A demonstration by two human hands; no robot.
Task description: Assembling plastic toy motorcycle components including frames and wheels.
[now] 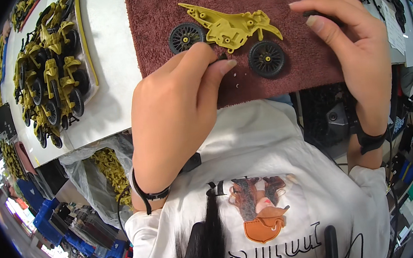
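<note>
Two hands [174,104] [352,40] pinch black pieces [223,56] over a maroon towel [305,65] in a cluttered room [51,218].

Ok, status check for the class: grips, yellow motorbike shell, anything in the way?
Left grip pinching small dark piece. Right grip holding black piece. Yellow shell lying on maroon towel. Left grip overlaps left wheel's edge.

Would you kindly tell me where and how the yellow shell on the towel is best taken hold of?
I would pinch the shell by its long tapering end, coming from the far side: that end looks slim and points up to the left, while the left wheel, right wheel and left hand crowd the near side.
</note>
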